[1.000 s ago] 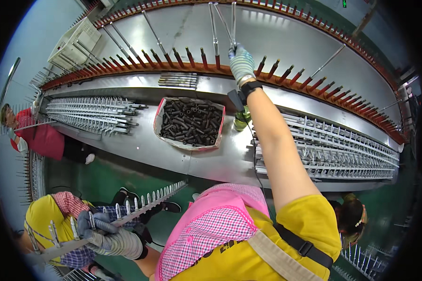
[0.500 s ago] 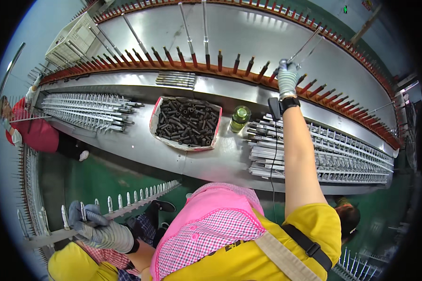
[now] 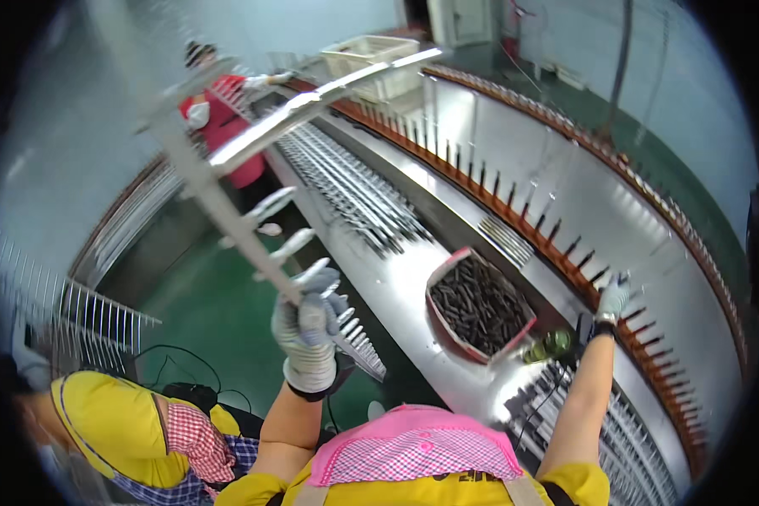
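Rack (image 3: 228, 211), blurred, gripped by left hand (image 3: 308, 333); right hand (image 3: 613, 297) grip unclear.

A worker's gloved left hand (image 3: 309, 331) is raised at chest height, fingers clenched in a fist, forearm upright. The gloved right hand (image 3: 613, 298) stretches far forward on a straight bare arm, fingers curled.

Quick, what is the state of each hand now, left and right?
Left hand: closed on the long metal rack with pegs, lifted up.
Right hand: at the conveyor pins; open or closed cannot be told.
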A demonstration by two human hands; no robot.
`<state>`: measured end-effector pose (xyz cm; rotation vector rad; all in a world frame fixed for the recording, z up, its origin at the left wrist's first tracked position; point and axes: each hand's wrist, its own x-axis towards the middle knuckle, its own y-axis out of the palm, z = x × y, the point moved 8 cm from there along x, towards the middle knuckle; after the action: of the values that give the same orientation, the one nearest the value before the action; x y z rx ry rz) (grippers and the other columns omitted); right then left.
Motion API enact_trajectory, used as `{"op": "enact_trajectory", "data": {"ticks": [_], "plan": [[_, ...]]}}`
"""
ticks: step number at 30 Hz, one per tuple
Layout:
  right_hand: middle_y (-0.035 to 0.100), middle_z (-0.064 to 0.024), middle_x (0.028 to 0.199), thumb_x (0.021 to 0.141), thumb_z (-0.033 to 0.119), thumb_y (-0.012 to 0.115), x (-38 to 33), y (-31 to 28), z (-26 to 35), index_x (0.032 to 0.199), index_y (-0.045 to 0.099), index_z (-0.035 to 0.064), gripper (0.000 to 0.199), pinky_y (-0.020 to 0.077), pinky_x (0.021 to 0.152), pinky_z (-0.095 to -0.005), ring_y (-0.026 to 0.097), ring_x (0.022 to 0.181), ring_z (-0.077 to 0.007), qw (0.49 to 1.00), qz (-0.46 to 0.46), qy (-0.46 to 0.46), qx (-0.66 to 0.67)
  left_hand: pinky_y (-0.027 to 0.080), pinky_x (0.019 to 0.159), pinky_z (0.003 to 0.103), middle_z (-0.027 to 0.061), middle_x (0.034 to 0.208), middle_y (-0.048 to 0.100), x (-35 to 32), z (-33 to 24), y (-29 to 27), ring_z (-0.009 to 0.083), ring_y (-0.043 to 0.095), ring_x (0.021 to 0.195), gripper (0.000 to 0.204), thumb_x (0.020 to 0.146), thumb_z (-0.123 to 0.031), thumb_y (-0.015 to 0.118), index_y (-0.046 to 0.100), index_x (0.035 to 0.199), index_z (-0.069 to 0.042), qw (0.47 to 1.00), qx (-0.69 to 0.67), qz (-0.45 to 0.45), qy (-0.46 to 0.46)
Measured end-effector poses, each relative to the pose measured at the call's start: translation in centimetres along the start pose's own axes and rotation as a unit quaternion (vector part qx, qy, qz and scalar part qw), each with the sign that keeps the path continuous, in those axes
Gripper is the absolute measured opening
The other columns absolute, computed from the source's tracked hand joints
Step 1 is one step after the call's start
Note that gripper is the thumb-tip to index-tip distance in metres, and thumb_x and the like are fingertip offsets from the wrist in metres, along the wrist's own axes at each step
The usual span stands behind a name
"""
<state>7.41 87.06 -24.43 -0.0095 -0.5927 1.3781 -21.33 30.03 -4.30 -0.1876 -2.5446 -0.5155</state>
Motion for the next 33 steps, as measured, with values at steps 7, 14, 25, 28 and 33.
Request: {"op": "enact_trajectory", "data": {"ticks": [7, 14, 25, 28, 33], "plan": [[0.058, -0.0010, 0.082, 0.083, 0.031, 0.053, -16.8, 1.7, 19.3, 0.110, 0.051, 0.0031, 0.039, 0.0431, 0.056, -0.0237, 0.051, 0.061, -0.0084, 0.911, 0.225, 0.028, 0.344, 0.040, 0.045, 0.016, 0.0120, 0.089, 0.061, -1.9, 3.5, 4.4, 0.0045, 0.048, 0.049, 0.017, 0.082, -0.013, 0.054, 0.054, 0.096, -0.003, 0.991, -0.044, 0.126, -0.024], [0.057, -0.0058, 0.059, 0.086, 0.037, 0.042, -24.1, 0.5, 45.4, 0.094, 0.053, 0.0004, 0.039, 0.0397, 0.037, -0.0194, 0.049, 0.040, -0.0081, 0.561, 0.547, 0.073, 0.618, 0.039, 0.061, 0.026, 0.0044, 0.087, 0.052, -0.6, 5.5, 6.6, 0.0130, 0.048, 0.072, 0.044, 0.077, -0.035, 0.058, 0.048, 0.102, 0.000, 0.990, 0.039, 0.136, 0.010], [0.058, -0.0040, 0.072, 0.087, 0.022, 0.042, -15.7, -4.3, 38.1, 0.099, 0.048, 0.0052, 0.021, 0.0409, 0.046, -0.0184, 0.051, 0.054, -0.0077, 0.585, 0.388, 0.058, 0.710, 0.035, 0.042, 0.020, 0.0092, 0.080, 0.056, -4.0, 4.8, 10.4, 0.0079, 0.042, 0.049, 0.034, 0.076, -0.029, 0.055, 0.052, 0.093, 0.000, 0.979, -0.022, 0.195, -0.056], [0.058, -0.0041, 0.074, 0.086, 0.032, 0.047, -9.2, 0.9, 27.3, 0.093, 0.054, 0.0054, 0.029, 0.0445, 0.052, -0.0214, 0.054, 0.059, -0.0100, 0.713, 0.198, 0.087, 0.667, 0.035, 0.042, 0.017, 0.0145, 0.088, 0.056, -0.7, 4.0, 5.6, 0.0075, 0.042, 0.047, 0.023, 0.079, -0.022, 0.051, 0.051, 0.084, 0.001, 0.994, -0.004, 0.111, 0.005], [0.057, -0.0035, 0.074, 0.082, 0.032, 0.055, -5.6, 3.4, 5.8, 0.091, 0.055, 0.0024, 0.031, 0.0442, 0.046, -0.0214, 0.055, 0.056, -0.0109, 0.939, 0.059, 0.178, 0.288, 0.043, 0.051, 0.020, 0.0160, 0.094, 0.054, 1.3, 3.3, 2.4, 0.0094, 0.043, 0.047, 0.021, 0.079, -0.018, 0.052, 0.051, 0.090, 0.000, 0.994, 0.059, 0.080, 0.047]]}}
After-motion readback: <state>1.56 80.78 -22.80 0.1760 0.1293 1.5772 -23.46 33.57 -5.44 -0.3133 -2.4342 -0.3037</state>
